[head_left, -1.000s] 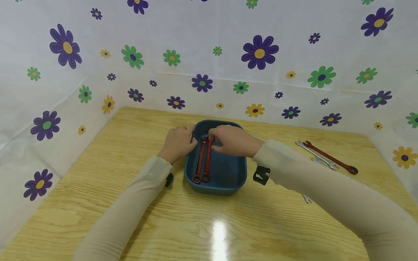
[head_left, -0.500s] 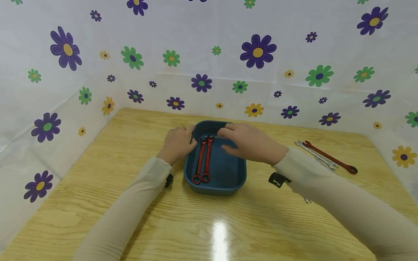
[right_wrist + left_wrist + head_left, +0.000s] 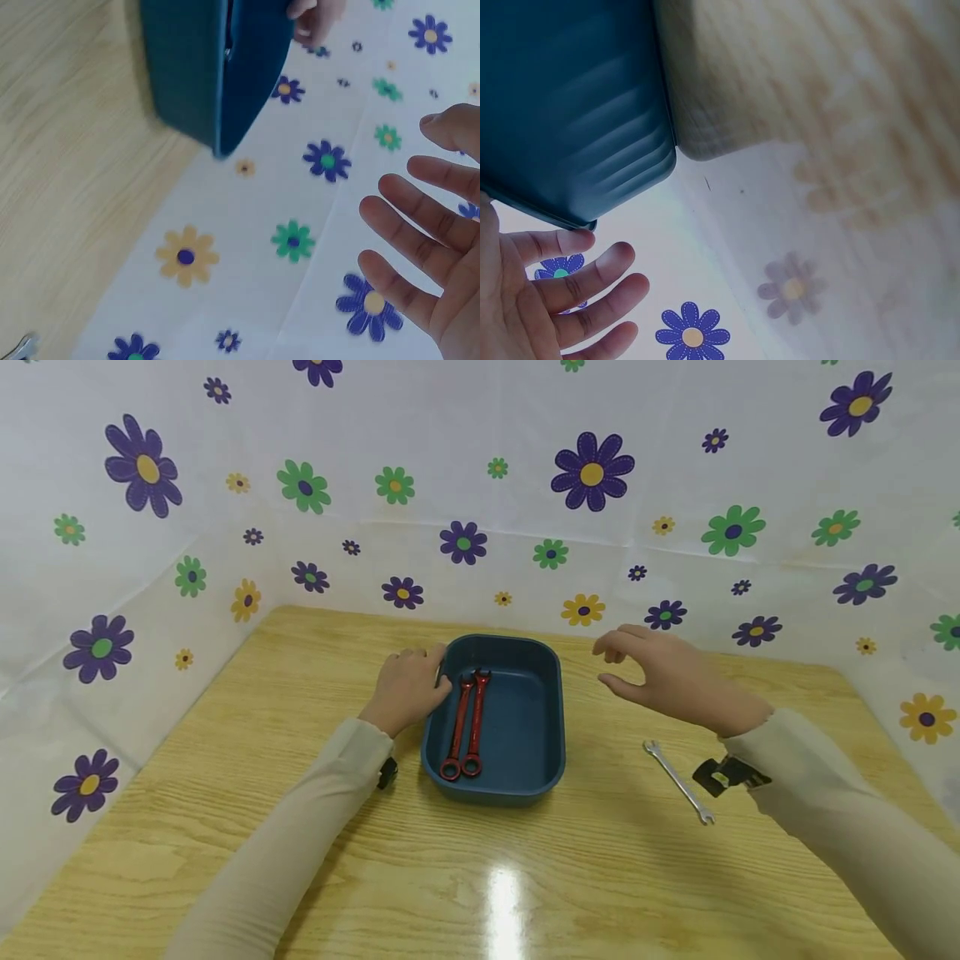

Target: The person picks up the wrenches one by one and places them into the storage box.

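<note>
Two red wrenches laid side by side in blue bin, toward 9 o'clock wall. Left hand placed on rim near 10; fingers loosely extended, whether rim was pinched by thumb could not be told. From bin: right hand suspended between 2 and 3, fingers released, parted from thumb; silver wrench laid on wooden table near 4.

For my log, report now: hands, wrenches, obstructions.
Left hand at bin's rim; right hand empty, raised. Two red wrenches in bin; silver wrench on table. Right sleeve hides part of table.
</note>
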{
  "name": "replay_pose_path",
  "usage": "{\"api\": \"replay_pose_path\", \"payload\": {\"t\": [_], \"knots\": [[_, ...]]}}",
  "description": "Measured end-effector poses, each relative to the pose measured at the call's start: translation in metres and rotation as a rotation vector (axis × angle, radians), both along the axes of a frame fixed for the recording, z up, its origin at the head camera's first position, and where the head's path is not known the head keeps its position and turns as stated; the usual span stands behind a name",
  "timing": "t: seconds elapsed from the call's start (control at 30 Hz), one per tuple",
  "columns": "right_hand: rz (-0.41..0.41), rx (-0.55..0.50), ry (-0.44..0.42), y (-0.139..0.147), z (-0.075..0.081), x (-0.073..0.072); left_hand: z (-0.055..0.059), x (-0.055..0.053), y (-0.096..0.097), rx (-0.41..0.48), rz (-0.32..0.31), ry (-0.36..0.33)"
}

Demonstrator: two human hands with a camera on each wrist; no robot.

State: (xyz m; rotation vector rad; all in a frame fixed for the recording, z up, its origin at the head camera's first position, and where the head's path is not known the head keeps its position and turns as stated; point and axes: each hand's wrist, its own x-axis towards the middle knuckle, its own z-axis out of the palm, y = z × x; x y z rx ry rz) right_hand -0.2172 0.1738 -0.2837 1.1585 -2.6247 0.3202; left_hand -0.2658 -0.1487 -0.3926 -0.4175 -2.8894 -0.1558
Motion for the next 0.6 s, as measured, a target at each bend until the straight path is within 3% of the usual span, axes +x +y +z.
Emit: {"api": "replay_pose_path", "payload": {"t": [0.17,0.37,0.6], "knots": [[-0.065,-0.014,0.008,0.03,0.0,0.003,0.001,-0.003,0.0,0.007,0.002,-0.015],[-0.188,-0.031,-0.041,0.064,0.001,0.01,0.002,-0.009,-0.001,0.005,-0.004,-0.025],[-0.307,-0.029,-0.083,0.105,-0.013,0.013,0.005,-0.015,-0.003,0.011,-0.019,-0.031]]}}
